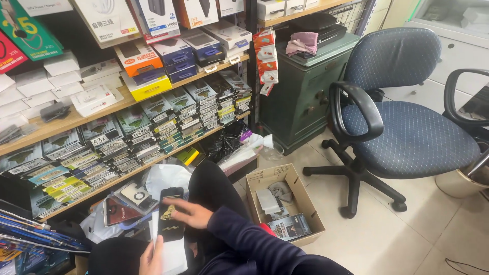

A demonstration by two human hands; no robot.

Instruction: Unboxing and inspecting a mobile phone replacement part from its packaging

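Note:
My right hand (187,213) reaches in from a dark blue sleeve and grips a slim black packet (170,214) with a gold-coloured print, held upright over my lap. My left hand (151,257) sits low at the frame's bottom edge, its fingers on a white sheet or envelope (173,253) just under the black packet. Both hands are in front of low wooden shelves (127,99) packed with small boxed goods.
An open cardboard box (285,203) with a few packets stands on the tiled floor to my right. A blue office chair (402,127) and a dark green metal cabinet (300,91) are beyond it. Plastic-wrapped items and bags (132,198) lie by my knees.

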